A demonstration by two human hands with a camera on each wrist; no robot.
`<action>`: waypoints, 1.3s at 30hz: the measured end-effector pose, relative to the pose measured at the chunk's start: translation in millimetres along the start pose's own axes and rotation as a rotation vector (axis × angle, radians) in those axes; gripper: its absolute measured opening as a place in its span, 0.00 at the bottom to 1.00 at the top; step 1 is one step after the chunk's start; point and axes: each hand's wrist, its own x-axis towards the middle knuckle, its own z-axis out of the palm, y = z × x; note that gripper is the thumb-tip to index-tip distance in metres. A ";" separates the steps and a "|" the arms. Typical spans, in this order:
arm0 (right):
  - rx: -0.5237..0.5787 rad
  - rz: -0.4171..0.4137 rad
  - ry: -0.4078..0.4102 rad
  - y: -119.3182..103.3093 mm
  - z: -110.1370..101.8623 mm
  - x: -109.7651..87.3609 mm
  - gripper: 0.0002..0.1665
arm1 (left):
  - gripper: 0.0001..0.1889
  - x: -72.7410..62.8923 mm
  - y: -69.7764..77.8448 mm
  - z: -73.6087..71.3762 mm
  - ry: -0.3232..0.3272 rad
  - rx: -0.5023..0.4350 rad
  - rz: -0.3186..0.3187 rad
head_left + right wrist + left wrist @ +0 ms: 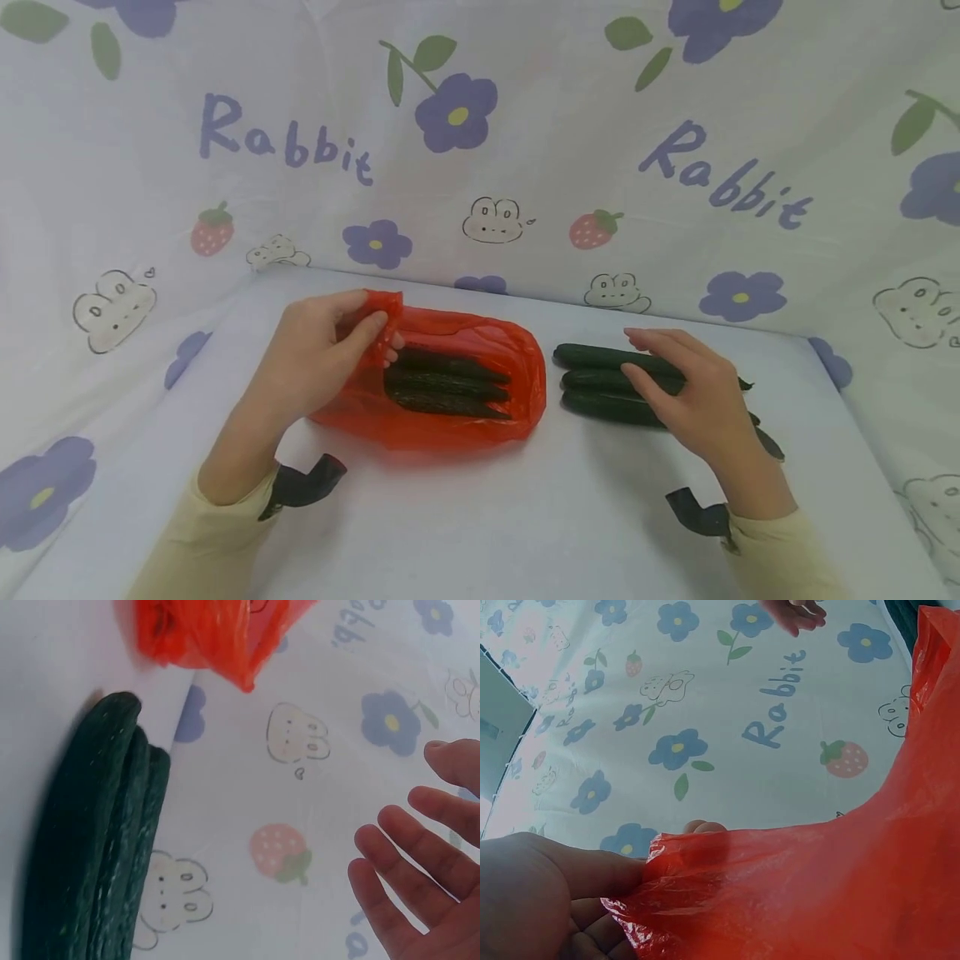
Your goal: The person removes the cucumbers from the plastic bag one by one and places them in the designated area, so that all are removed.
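“Cucumbers (600,381) lie side by side right of centre in the head view, and three more cucumbers (446,385) sit inside a red plastic bag (450,431) at the middle.”

“What could go wrong there?”

“To my mind, the thin bag could sag over its contents if the pinch on it slipped. Left of centre, the left hand (318,350) grips its edge between thumb and fingers. The right hand (697,392), fingers loosely spread, holds nothing and hovers by the loose row.”

“And the left wrist view?”

“Lower left, thumb and fingers nip the bag, which stretches to the right edge. A hard tug might tear it, I'd guess.”

“Right wrist view?”

“Loose cucumbers down the left, bag at the top, right hand lower right, well apart from both. A careless nudge might roll one.”
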 end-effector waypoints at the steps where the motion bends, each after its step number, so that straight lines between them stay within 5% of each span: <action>1: 0.003 -0.002 0.000 -1.1 1.7 1.1 0.32 | 0.08 -0.4 -0.2 -0.3 0.002 0.000 0.003; 39: 0.116 0.060 -0.226 -38.3 58.2 35.2 0.27 | 0.07 -2.1 0.7 -3.1 0.008 0.009 0.019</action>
